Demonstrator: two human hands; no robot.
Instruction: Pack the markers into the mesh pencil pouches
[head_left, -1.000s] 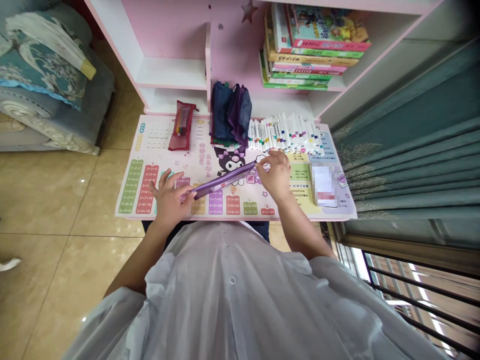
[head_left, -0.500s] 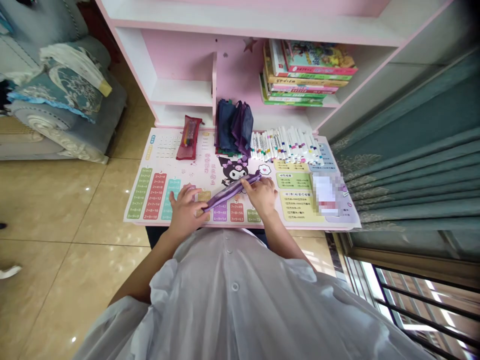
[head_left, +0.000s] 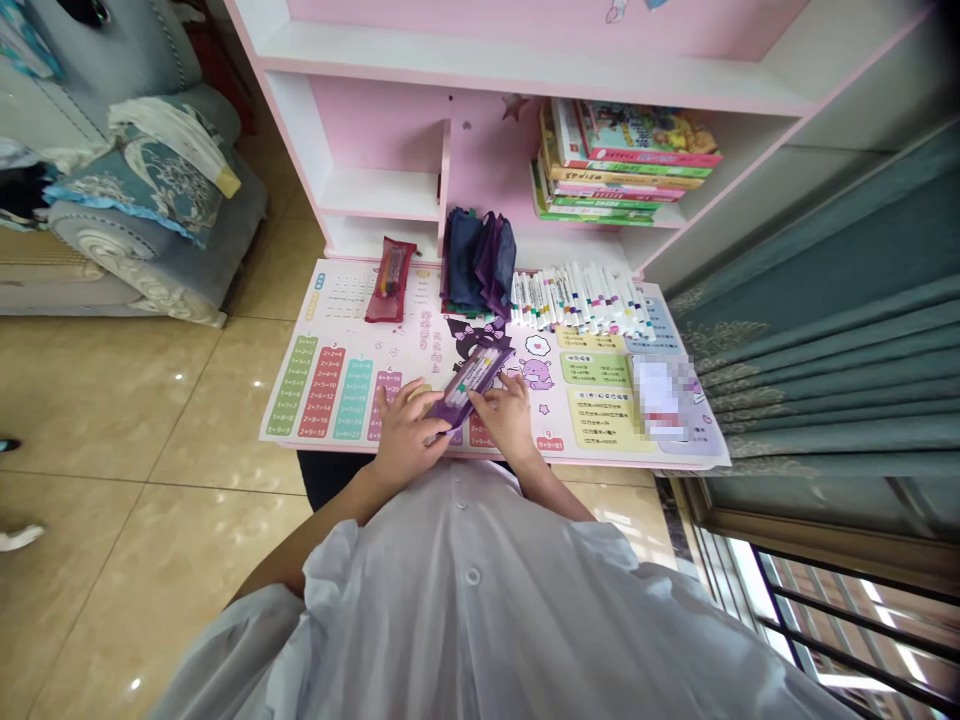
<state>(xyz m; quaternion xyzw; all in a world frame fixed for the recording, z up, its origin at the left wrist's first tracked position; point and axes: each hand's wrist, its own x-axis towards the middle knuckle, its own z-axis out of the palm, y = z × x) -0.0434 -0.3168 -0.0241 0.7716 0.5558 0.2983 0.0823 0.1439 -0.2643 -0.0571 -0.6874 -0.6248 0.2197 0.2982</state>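
A purple mesh pencil pouch (head_left: 474,379) with markers inside lies slanted on the printed desk mat (head_left: 337,370). My left hand (head_left: 403,435) grips its near end with curled fingers. My right hand (head_left: 508,414) pinches the pouch's right edge near the middle. Both hands sit at the desk's front edge, close together.
A row of white markers (head_left: 577,297) lies at the back right. A stack of dark blue and purple pouches (head_left: 480,262) and a red pouch (head_left: 391,280) stand behind. Books (head_left: 622,160) fill the shelf. A white card (head_left: 660,398) lies right. A sofa (head_left: 135,220) is left.
My right hand slid along the pouch from its far end toward me. Both hands drew closer together, and the pouch now lies flatter and nearer the front edge.
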